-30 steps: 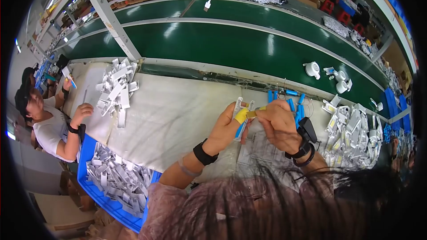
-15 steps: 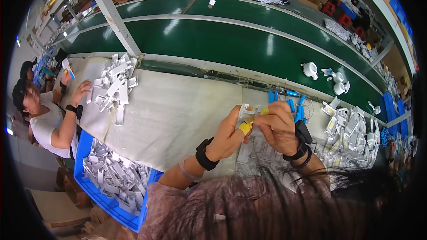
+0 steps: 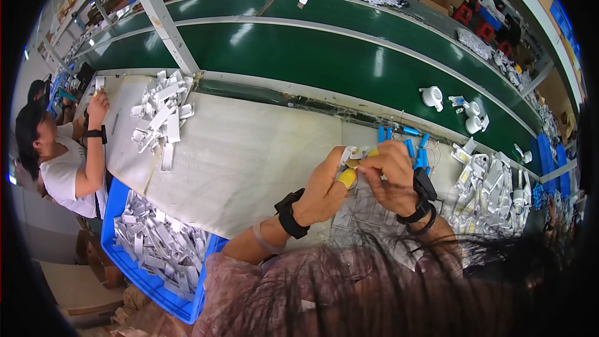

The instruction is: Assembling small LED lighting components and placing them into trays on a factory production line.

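White plastic housing (image 3: 353,151), mostly hidden by fingers, is held up over the pale tabletop (image 3: 249,150) between this person's two hands. Off to the left, a co-worker (image 3: 70,165) in a white top has one arm raised, a black band around the wrist. Next comes a blue bin (image 3: 147,288) filled with white parts (image 3: 163,243), and beyond it a loose heap (image 3: 165,109) of similar pieces. The left hand (image 3: 323,190) has its fingers closed around the housing, the thumb in a yellow cover. Meeting it, the right hand (image 3: 394,180) pinches a small tan piece (image 3: 353,163) against the housing, fingers drawn close together. Blue cylinders (image 3: 409,147) lie just past that hand. Farther right there's a big pile (image 3: 490,190) of white housings, and round white devices (image 3: 432,97) sit on the green conveyor (image 3: 299,50).
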`<control>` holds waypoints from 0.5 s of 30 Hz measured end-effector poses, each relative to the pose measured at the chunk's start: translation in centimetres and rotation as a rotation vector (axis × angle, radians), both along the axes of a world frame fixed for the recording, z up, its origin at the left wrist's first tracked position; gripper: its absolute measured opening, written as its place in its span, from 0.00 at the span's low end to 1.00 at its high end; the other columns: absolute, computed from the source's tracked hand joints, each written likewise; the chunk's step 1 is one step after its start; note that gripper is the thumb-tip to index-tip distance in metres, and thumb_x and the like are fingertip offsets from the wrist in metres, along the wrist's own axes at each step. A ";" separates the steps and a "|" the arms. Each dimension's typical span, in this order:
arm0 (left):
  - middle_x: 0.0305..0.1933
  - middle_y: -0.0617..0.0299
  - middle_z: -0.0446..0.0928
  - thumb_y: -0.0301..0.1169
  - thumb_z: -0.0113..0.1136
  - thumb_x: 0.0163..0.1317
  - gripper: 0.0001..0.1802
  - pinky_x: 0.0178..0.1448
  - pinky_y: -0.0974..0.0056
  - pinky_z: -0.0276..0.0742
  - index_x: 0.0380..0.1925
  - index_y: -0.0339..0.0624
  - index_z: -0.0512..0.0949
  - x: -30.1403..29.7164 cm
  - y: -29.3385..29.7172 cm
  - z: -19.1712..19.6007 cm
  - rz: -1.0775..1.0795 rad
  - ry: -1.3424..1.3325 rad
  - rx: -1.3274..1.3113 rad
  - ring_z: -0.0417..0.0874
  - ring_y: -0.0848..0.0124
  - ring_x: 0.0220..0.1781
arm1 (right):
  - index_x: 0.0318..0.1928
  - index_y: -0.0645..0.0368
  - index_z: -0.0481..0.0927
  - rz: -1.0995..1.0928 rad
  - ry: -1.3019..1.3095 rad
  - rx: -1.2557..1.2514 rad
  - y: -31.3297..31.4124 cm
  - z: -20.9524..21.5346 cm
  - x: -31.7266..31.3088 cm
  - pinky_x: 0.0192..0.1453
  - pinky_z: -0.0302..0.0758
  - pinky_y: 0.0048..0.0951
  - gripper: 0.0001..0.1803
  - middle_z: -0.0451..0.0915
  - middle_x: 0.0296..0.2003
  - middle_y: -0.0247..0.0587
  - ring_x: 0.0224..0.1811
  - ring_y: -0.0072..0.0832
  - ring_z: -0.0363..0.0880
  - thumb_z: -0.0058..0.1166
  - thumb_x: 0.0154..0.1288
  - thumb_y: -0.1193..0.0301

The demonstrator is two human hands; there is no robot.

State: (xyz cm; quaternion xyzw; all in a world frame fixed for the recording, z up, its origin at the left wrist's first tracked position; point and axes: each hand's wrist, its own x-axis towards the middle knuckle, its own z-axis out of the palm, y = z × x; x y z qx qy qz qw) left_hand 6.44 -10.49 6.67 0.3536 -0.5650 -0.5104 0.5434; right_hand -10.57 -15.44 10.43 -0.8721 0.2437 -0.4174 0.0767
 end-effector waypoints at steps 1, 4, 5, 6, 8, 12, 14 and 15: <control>0.34 0.65 0.71 0.24 0.43 0.67 0.16 0.33 0.72 0.70 0.55 0.38 0.65 0.0 -0.1 -0.3 -0.028 0.072 0.006 0.70 0.80 0.30 | 0.35 0.56 0.80 0.002 -0.001 -0.001 0.0 0.0 0.0 0.43 0.71 0.36 0.14 0.74 0.33 0.40 0.41 0.41 0.72 0.66 0.46 0.82; 0.33 0.66 0.70 0.28 0.46 0.69 0.17 0.31 0.73 0.69 0.57 0.38 0.64 -0.3 0.1 0.1 -0.013 0.058 -0.030 0.69 0.81 0.29 | 0.34 0.56 0.79 0.032 0.004 0.017 -0.1 0.1 0.1 0.43 0.70 0.36 0.13 0.74 0.33 0.40 0.41 0.41 0.72 0.66 0.47 0.82; 0.33 0.66 0.70 0.28 0.46 0.69 0.17 0.31 0.73 0.69 0.57 0.38 0.64 -0.3 0.1 0.1 -0.015 0.057 -0.030 0.69 0.81 0.29 | 0.34 0.56 0.79 0.033 -0.016 0.011 -0.1 0.2 0.2 0.43 0.70 0.36 0.12 0.75 0.32 0.39 0.39 0.41 0.72 0.65 0.47 0.81; 0.33 0.66 0.70 0.29 0.47 0.69 0.18 0.31 0.74 0.69 0.57 0.38 0.64 -0.3 0.2 0.1 -0.015 0.062 -0.019 0.69 0.82 0.29 | 0.34 0.56 0.79 0.036 -0.034 0.004 -0.1 0.2 0.2 0.44 0.69 0.37 0.12 0.75 0.31 0.38 0.37 0.40 0.72 0.64 0.47 0.80; 0.32 0.66 0.70 0.30 0.47 0.70 0.18 0.31 0.74 0.69 0.58 0.38 0.64 -0.3 0.3 0.1 -0.015 0.067 -0.008 0.68 0.82 0.28 | 0.34 0.56 0.79 0.038 -0.034 0.009 -0.1 0.1 0.2 0.44 0.69 0.37 0.12 0.75 0.31 0.38 0.37 0.41 0.72 0.64 0.47 0.80; 0.32 0.66 0.70 0.28 0.45 0.70 0.18 0.30 0.74 0.69 0.59 0.38 0.63 -0.2 0.3 -0.2 -0.009 0.037 0.050 0.69 0.82 0.28 | 0.34 0.56 0.79 0.027 -0.021 0.008 -0.2 -0.2 0.1 0.46 0.70 0.38 0.12 0.75 0.31 0.39 0.37 0.43 0.71 0.64 0.47 0.80; 0.31 0.66 0.70 0.28 0.44 0.71 0.18 0.29 0.74 0.69 0.59 0.38 0.63 -0.3 0.3 -0.3 -0.007 0.043 0.077 0.69 0.82 0.28 | 0.34 0.56 0.79 0.026 -0.029 0.009 -0.2 -0.4 0.3 0.46 0.70 0.39 0.12 0.75 0.31 0.39 0.38 0.43 0.72 0.64 0.46 0.80; 0.31 0.66 0.70 0.28 0.44 0.71 0.17 0.29 0.74 0.68 0.57 0.37 0.65 -0.3 0.2 -0.3 0.022 0.033 0.059 0.69 0.82 0.27 | 0.34 0.56 0.79 0.025 -0.036 0.008 -0.3 -0.5 0.4 0.46 0.70 0.39 0.12 0.75 0.31 0.39 0.38 0.43 0.72 0.64 0.46 0.80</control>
